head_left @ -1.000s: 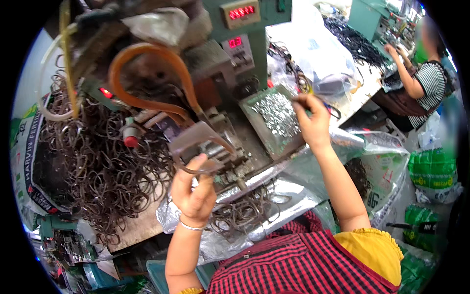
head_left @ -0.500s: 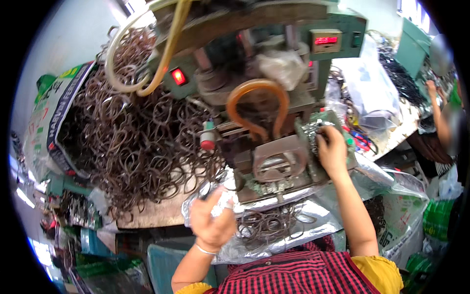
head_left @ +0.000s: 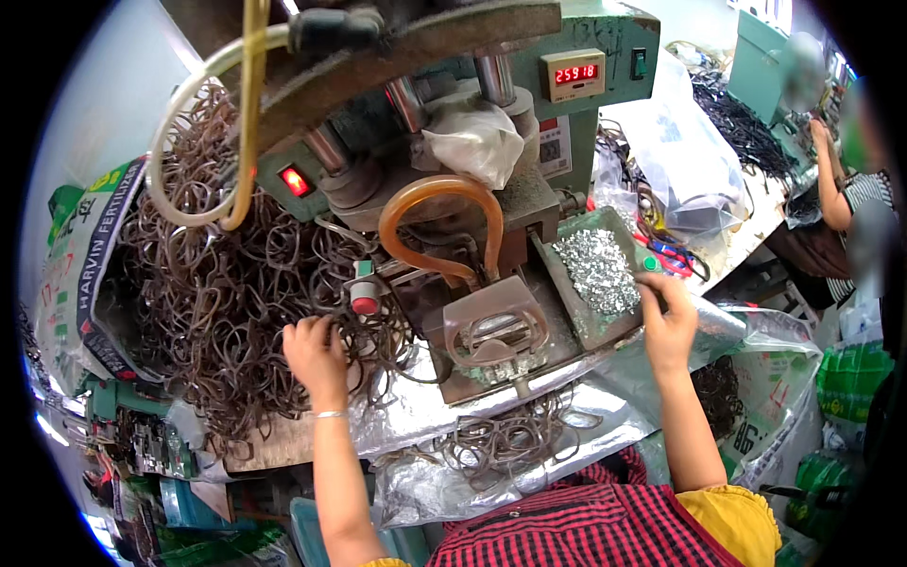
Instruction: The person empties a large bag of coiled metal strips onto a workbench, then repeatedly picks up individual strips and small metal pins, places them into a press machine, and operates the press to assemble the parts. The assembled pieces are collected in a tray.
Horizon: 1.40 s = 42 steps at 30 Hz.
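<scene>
My left hand (head_left: 316, 359) reaches into the right edge of a big heap of dark bent loops (head_left: 227, 312), its fingers spread and pointing down. Beside the tray of small silvery metal pieces (head_left: 597, 272) is my right hand (head_left: 669, 321), thumb and forefinger bent together at the rim. Whatever they pinch is too small to make out. Between the hands stands a green press machine (head_left: 605, 123). A brownish block with a rounded loop frame (head_left: 496, 321) sits at its work spot, and an orange-brown tube (head_left: 444, 189) arches above it.
A red-topped button (head_left: 364, 304) is near my left hand, a green button (head_left: 650, 264) near my right. Several loops (head_left: 510, 439) lie on silver foil (head_left: 425, 487) before me. A printed sack (head_left: 104, 274) holds the heap's left side. Another person (head_left: 831, 180) works far right.
My left hand has moved up and left from the foil to the heap. My right hand has drawn back from the metal pieces to the tray's right rim. The view has shifted.
</scene>
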Tool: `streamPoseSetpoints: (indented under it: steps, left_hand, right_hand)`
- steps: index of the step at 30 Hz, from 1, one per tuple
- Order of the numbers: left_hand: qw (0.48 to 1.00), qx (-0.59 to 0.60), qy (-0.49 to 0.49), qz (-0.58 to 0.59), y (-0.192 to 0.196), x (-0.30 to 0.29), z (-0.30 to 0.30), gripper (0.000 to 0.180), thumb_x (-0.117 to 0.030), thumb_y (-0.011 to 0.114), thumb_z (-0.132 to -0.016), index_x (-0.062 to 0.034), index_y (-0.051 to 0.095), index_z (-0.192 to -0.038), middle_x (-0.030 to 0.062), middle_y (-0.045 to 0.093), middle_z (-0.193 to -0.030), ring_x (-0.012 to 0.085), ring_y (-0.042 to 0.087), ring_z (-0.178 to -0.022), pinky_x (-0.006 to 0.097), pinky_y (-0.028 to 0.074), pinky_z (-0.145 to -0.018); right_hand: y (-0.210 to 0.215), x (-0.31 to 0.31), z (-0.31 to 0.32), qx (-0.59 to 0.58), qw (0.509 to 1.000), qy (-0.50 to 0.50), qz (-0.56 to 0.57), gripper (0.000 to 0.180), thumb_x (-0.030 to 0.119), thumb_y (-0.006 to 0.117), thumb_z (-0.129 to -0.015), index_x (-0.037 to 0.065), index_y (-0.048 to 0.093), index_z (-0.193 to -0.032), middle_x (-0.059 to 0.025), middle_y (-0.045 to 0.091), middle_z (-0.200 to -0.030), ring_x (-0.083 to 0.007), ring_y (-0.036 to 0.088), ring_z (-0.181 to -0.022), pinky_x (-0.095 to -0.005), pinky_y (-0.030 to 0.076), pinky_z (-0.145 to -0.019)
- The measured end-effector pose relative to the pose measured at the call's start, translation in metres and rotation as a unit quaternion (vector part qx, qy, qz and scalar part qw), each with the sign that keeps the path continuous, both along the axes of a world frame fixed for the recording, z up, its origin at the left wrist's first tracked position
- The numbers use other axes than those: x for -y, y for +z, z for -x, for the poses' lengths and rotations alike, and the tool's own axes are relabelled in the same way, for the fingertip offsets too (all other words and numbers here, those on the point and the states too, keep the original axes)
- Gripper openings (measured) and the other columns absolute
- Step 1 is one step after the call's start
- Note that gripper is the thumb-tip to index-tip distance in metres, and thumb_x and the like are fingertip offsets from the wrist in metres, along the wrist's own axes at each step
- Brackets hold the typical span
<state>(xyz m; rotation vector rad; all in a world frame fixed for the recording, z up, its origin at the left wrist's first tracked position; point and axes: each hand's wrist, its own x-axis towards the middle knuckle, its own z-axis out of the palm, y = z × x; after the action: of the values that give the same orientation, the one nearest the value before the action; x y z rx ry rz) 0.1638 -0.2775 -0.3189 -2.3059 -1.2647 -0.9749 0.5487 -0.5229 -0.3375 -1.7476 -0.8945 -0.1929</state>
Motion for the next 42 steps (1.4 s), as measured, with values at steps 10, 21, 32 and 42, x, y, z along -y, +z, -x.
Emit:
streamPoseSetpoints:
  steps: [10,21,32,42]
  left_hand:
    - [0.806,0.402,-0.117,0.418,0.015,0.041,-0.015,0.026,-0.016,0.062,-0.099,0.0054,0.069,-0.112,-0.0017,0.065,-0.09,0.0051,0.05,-0.078,0.021,0.041,-0.071]
    - [0.841,0.438,-0.312,0.05,0.063,0.095,-0.054,0.035,-0.001,0.054,-0.099,0.0018,0.056,-0.134,0.0087,0.066,-0.089,0.0096,0.056,-0.073,0.019,0.048,-0.053]
    - [0.928,0.179,-0.32,-0.068,0.08,0.106,-0.096,0.026,0.007,0.066,-0.086,0.0018,0.069,-0.111,0.0153,0.069,-0.093,0.0215,0.066,-0.075,0.03,0.055,-0.068]
    - [0.894,0.098,-0.421,-0.117,0.054,0.102,-0.135,0.038,0.009,0.069,-0.068,-0.0058,0.072,-0.104,0.0102,0.069,-0.09,0.0223,0.06,-0.065,0.031,0.048,-0.053]
  right_hand:
    - [0.078,-0.054,0.048,0.098,0.948,0.288,-0.095,0.021,0.0,0.069,-0.08,0.002,0.071,-0.101,-0.0116,0.07,-0.091,-0.0236,0.067,-0.084,-0.0349,0.05,-0.076]
    - [0.059,-0.075,0.087,-0.375,0.862,0.309,-0.145,0.043,0.0,0.07,-0.082,-0.004,0.057,-0.123,-0.0049,0.068,-0.094,-0.0094,0.062,-0.09,-0.0237,0.047,-0.086]
    - [0.103,-0.03,0.086,-0.337,0.831,0.439,-0.052,0.048,0.007,0.064,-0.085,0.003,0.056,-0.132,-0.0172,0.056,-0.134,-0.0289,0.052,-0.129,-0.0393,0.038,-0.109]
    - [-0.01,-0.035,-0.01,0.208,0.972,0.006,0.111,0.016,0.011,0.077,-0.073,0.005,0.067,-0.083,-0.0159,0.064,-0.113,-0.0367,0.055,-0.119,-0.0454,0.048,-0.095]
